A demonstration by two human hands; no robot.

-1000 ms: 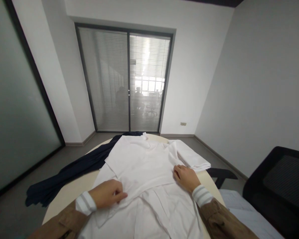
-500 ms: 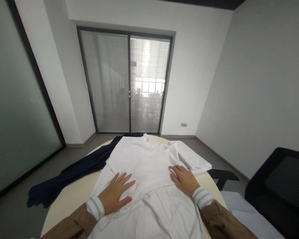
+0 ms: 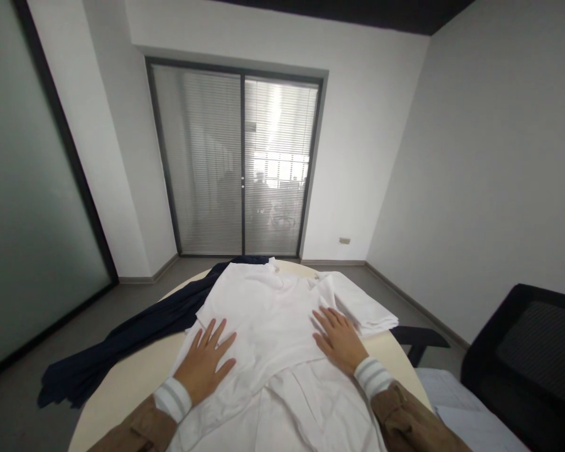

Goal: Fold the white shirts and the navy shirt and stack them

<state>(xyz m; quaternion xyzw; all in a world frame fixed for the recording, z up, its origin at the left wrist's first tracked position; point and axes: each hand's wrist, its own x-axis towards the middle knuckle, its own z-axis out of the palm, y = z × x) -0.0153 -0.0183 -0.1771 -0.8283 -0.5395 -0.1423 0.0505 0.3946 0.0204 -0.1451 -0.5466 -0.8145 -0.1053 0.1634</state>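
Note:
A white shirt (image 3: 268,320) lies spread over the round cream table (image 3: 117,402), its collar end toward the far edge. My left hand (image 3: 206,363) rests flat on the left side of the cloth, fingers spread. On the right side, my right hand (image 3: 339,339) presses on the same shirt, fingers stretched and slightly apart. Neither palm grips anything. More white cloth (image 3: 306,408), creased, covers the near part of the table below my hands. Beside the right hand lies a folded white piece (image 3: 362,301); whether it belongs to the shirt I cannot tell.
A dark navy garment (image 3: 136,329) stretches along the table's left side and hangs over the edge. To the right stand a black mesh chair (image 3: 522,364) and a black armrest (image 3: 419,337), with pale cloth (image 3: 461,402) below. Glass doors (image 3: 240,163) with blinds are at the back.
My left hand has slid left across the shirt, its fingers turned more away from me. My right hand has shifted slightly left. The view has tilted a little upward.

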